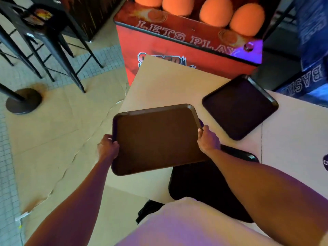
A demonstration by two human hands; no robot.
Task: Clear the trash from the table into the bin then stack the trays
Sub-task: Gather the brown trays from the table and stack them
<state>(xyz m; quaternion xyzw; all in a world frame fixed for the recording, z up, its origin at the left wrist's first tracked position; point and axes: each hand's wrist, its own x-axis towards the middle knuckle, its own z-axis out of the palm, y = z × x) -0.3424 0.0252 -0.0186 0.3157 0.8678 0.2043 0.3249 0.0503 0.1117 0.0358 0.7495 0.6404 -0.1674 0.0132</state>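
Note:
I hold an empty brown tray in the air over the near left corner of the pale table. My left hand grips its left rim and my right hand grips its right rim. A second dark tray lies flat and empty on the table to the far right. A third dark tray lies on the table right below my right forearm, partly hidden by the arm and the held tray. No bin is in view.
A red arcade basketball machine with orange balls stands just beyond the table. Black stools and a round post base stand on the floor at left. A small dark object sits at the right edge.

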